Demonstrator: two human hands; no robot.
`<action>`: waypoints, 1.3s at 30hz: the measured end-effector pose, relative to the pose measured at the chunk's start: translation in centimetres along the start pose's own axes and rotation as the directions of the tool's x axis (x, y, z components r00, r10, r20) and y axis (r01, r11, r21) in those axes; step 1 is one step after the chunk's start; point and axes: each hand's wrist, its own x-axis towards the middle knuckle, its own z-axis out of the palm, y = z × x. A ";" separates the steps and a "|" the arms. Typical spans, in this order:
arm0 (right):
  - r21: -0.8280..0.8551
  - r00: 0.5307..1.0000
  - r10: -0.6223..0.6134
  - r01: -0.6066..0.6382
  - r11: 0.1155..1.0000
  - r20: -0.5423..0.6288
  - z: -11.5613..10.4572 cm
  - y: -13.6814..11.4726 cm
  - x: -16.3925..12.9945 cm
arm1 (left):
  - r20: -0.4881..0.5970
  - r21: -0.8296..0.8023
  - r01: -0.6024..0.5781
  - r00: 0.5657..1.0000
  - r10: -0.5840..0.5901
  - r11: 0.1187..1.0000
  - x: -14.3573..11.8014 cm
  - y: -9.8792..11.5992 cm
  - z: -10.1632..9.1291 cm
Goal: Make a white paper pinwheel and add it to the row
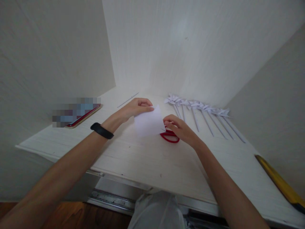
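Observation:
A square sheet of white paper [149, 122] is held up off the table, its top edge pinched between the thumb and fingers of my left hand [140, 106]. My right hand [175, 125] has curled fingers, with the fingertips at the paper's right edge. A short dark line, a slit or a blade, shows near the lower right corner. Red-handled scissors [170, 136] are directly below my right hand, which covers part of the handles. Their blades are mostly hidden, and I cannot tell whether my right hand touches them.
Several white paper pinwheels [196, 105] on paper sticks lie in a row at the back right. A thin white stick [128, 100] lies behind my left hand. A phone [83, 116], partly blurred, is at the left. A yellow tool [276, 179] lies along the right edge.

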 end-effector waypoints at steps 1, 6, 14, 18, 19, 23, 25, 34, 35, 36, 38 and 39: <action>0.067 1.000 0.006 -0.007 0.998 0.010 0.0 -0.3 0.1 | -0.047 -0.014 0.001 0.999 -0.002 1.000 0.1 -0.1 0.2; 0.207 0.995 0.094 -0.087 0.974 -0.027 0.1 0.1 0.3 | -0.066 -0.036 0.024 0.997 -0.026 0.999 0.2 -0.2 0.7; 0.054 0.991 0.090 -0.085 0.995 -0.101 0.0 0.3 0.2 | 0.062 -0.056 -0.080 0.995 0.083 0.995 0.3 -0.6 -1.0; 0.090 0.995 0.078 -0.072 0.993 -0.068 0.2 0.0 0.3 | 0.235 -0.011 -0.073 0.969 0.074 0.997 -0.1 -0.2 -0.5; 0.106 0.995 0.081 -0.074 0.992 -0.064 0.2 0.0 0.3 | 0.267 0.034 -0.077 0.962 0.065 0.996 -0.2 0.0 -0.2; 0.221 0.992 0.096 -0.076 0.972 -0.079 0.3 0.2 0.5 | 0.316 0.165 -0.114 0.947 0.057 0.980 -0.6 0.5 0.8; 0.300 0.990 0.103 -0.070 0.951 -0.096 0.3 0.3 0.5 | 0.348 0.187 -0.118 0.936 0.047 0.975 -0.7 0.6 1.0; 0.468 0.985 0.171 -0.154 0.870 0.006 0.7 0.1 0.2 | 0.469 0.270 -0.151 0.883 0.007 0.951 -0.5 -0.2 1.6; 0.480 0.985 0.170 -0.159 0.863 0.021 0.8 0.1 0.2 | 0.483 0.272 -0.176 0.875 0.024 0.946 -0.4 -0.4 1.8; 0.484 0.986 0.166 -0.161 0.860 0.032 0.9 0.2 0.2 | 0.491 0.291 -0.203 0.871 0.037 0.935 -0.4 -0.5 2.1; 0.469 0.986 0.161 -0.162 0.868 0.043 1.0 0.3 0.2 | 0.491 0.330 -0.230 0.870 0.041 0.916 -0.3 -0.9 2.5; 0.456 0.986 0.163 -0.164 0.874 0.043 1.0 0.4 0.2 | 0.482 0.331 -0.229 0.875 0.045 0.915 -0.2 -1.0 2.8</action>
